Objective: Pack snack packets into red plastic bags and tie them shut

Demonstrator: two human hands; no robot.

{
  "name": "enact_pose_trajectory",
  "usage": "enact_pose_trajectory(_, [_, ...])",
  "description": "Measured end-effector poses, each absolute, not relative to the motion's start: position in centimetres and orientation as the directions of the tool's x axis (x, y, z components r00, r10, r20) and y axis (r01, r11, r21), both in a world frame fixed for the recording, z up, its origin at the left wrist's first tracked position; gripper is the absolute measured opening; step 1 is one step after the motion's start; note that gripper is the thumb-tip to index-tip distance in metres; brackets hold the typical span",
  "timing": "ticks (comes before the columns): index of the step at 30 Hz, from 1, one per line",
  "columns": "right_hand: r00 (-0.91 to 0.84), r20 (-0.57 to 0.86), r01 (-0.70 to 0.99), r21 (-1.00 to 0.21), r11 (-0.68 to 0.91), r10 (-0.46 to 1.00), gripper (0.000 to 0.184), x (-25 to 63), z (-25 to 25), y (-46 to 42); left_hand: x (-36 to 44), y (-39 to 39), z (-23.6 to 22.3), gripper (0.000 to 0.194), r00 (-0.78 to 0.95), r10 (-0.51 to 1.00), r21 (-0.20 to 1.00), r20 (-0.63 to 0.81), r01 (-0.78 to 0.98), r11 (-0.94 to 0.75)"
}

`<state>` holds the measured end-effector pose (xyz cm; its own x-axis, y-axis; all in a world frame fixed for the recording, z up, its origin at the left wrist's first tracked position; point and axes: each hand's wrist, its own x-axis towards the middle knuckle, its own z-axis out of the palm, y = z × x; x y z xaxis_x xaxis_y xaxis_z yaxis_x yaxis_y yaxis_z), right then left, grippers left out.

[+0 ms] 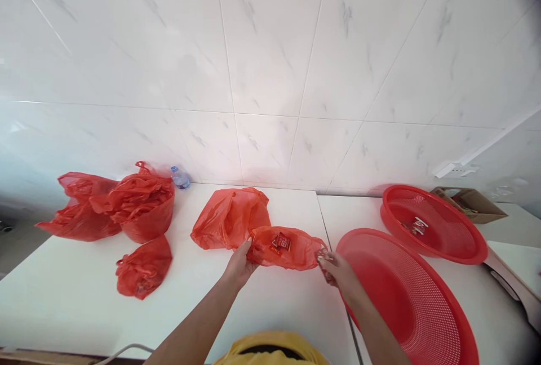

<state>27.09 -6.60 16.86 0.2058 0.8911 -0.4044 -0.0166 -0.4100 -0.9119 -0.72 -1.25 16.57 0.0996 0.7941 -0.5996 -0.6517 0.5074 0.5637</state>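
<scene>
An opened red plastic bag (300,261) lies on the white table before me, with a few small red packets (282,242) inside it. My left hand (243,263) is closed on the left edge of this bag. At the bag's right end, my right hand (336,270) is closed around a small shiny red-and-white packet (323,261), whose print I cannot read. Just behind the opened bag rests another red plastic bag (230,216), puffed up and crumpled. The near red plastic basket (393,297) is right beside my right hand.
Several stuffed red bags (143,201) stand at the left, near a water bottle (180,178). A second red basket (433,224) holding a few packets (416,226) is at the right. Behind it sits a cardboard box (482,207). A seam (325,221) divides the tables (194,308).
</scene>
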Motion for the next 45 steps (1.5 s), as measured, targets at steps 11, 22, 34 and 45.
enact_pose_trajectory(11, [0.241, 0.077, 0.742, -0.657, -0.132, 0.967, 0.047, 23.9, 15.4, -3.8, -1.4, -1.6, 17.2, 0.02, 0.082, 0.787, 0.549, -0.611, -0.673, 0.496])
enact_pose_trajectory(22, [0.281, 0.016, 0.795, -0.564, -0.223, 0.96, 0.015, 25.3, 14.4, -4.5, -1.7, -1.3, 16.9, 0.018, 0.103, 0.812, 0.559, -0.575, -0.675, 0.481])
enact_pose_trajectory(34, [0.286, -0.085, 0.076, -0.991, -0.111, 0.954, 0.033, 25.6, 21.2, -1.2, -2.2, 1.6, 20.1, 0.035, 0.045, 0.944, 0.795, -0.328, -0.527, 0.301])
enact_pose_trajectory(45, [0.199, -0.135, 0.002, -0.99, -0.138, 0.971, 0.04, 22.4, 22.4, -3.1, -2.4, 0.6, 21.4, 0.012, -0.171, 0.977, 0.992, -0.125, -0.03, 0.121])
